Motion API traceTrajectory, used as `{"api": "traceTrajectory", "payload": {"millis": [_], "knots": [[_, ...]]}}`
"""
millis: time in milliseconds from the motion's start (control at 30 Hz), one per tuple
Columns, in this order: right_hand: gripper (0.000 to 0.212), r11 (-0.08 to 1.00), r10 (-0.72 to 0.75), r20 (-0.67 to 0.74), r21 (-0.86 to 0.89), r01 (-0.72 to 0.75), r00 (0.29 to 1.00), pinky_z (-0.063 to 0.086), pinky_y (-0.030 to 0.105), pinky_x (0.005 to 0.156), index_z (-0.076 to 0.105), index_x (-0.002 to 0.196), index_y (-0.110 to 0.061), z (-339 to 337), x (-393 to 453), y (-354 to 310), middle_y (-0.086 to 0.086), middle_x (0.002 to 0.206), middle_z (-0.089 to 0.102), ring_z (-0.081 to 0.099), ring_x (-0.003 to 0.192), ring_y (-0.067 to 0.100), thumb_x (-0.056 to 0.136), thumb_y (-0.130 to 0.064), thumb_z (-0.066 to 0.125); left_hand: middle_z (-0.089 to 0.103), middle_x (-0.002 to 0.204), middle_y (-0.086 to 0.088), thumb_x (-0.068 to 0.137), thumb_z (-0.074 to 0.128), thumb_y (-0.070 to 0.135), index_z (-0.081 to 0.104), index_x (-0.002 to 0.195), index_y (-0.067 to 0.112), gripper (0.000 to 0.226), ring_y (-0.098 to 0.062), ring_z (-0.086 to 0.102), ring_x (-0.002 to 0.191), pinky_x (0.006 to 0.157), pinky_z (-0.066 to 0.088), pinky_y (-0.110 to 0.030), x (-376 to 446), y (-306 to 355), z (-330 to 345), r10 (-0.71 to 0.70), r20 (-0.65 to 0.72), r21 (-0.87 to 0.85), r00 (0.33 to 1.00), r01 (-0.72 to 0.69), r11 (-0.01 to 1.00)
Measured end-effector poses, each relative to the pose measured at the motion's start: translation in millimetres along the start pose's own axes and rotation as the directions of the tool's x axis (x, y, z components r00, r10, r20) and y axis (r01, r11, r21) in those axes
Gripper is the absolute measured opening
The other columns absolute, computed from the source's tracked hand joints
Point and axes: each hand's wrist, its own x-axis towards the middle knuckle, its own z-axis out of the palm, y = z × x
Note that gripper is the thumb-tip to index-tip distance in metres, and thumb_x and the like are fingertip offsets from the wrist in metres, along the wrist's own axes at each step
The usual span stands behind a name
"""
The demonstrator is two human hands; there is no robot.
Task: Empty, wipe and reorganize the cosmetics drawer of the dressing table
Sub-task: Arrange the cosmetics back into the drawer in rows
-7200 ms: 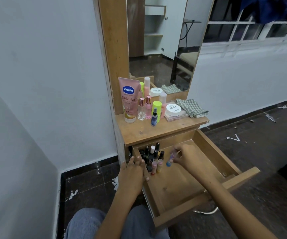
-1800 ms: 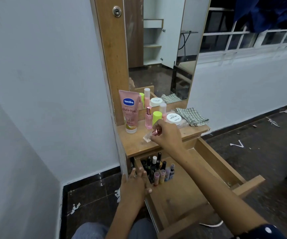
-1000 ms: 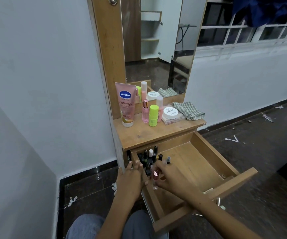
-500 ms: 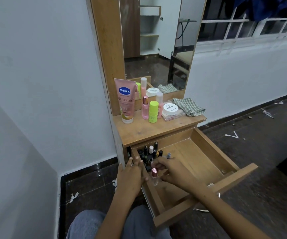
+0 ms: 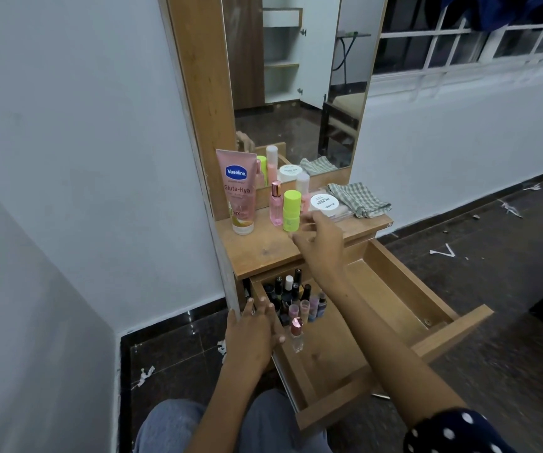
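A pink tube (image 5: 238, 191) reading "Vaseline Gluta-Hya" stands on the wooden dressing table top (image 5: 263, 250), beside a pink bottle (image 5: 276, 204), a lime-green bottle (image 5: 291, 206) and a white jar (image 5: 324, 205) whose lid text is too small to read. The right hand (image 5: 320, 240), fingers loosely spread and empty, reaches above the tabletop near the green bottle; half a second ago it was down in the open drawer (image 5: 391, 289). A clear bottle (image 5: 296, 335) with a rose cap now stands free in the drawer beside small bottles (image 5: 293, 295). The left hand (image 5: 252, 331) rests flat on the drawer's left edge.
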Motion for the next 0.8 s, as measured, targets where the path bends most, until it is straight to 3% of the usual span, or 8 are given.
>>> {"api": "traceTrajectory", "payload": {"millis": [200,433,667,800], "knots": [[0.048,0.992,0.114,-0.158,-0.031,-0.12,0.981,0.042,0.028,0.069,0.054,0.104,-0.015,29,29,-3,-0.001,0.098,0.062,0.058,0.088,0.015,0.071,-0.037,0.08,0.004,0.161,0.002,0.097,0.046,0.042,0.01,0.153,0.021,0.069,-0.02,0.001,0.148,0.117,0.005,-0.048,2,0,0,-0.004,0.018,0.002,1.0,0.004,1.0],[0.048,0.975,0.199,-0.168,-0.07,-0.213,0.966,0.04,0.029,0.069,0.051,0.105,-0.015,35,38,-6,0.001,0.098,0.066,0.063,0.091,0.021,0.072,-0.039,0.078,0.006,0.161,0.002,0.097,0.047,0.04,0.012,0.153,0.021,0.069,-0.02,0.0,0.148,0.117,0.003,-0.049,0,1,0,-0.006,0.021,-0.026,1.0,0.007,1.0],[0.044,0.995,0.078,-0.04,-0.067,-0.08,0.996,0.051,0.037,0.076,0.054,0.106,-0.017,35,7,-12,-0.002,0.097,0.063,0.061,0.089,0.017,0.072,-0.036,0.074,0.007,0.161,0.002,0.097,0.047,0.041,0.014,0.153,0.021,0.068,-0.02,0.001,0.148,0.117,0.004,-0.049,-1,0,2,-0.009,-0.006,-0.037,1.0,0.009,0.999],[0.046,0.999,-0.018,0.028,-0.038,0.019,0.999,0.052,0.035,0.076,0.055,0.11,-0.016,44,-5,-19,-0.002,0.1,0.063,0.06,0.089,0.015,0.074,-0.036,0.075,0.006,0.161,0.002,0.098,0.046,0.041,0.013,0.153,0.019,0.068,-0.019,0.001,0.148,0.117,0.003,-0.048,-1,0,0,-0.014,0.011,-0.021,1.0,0.014,1.0]]}}
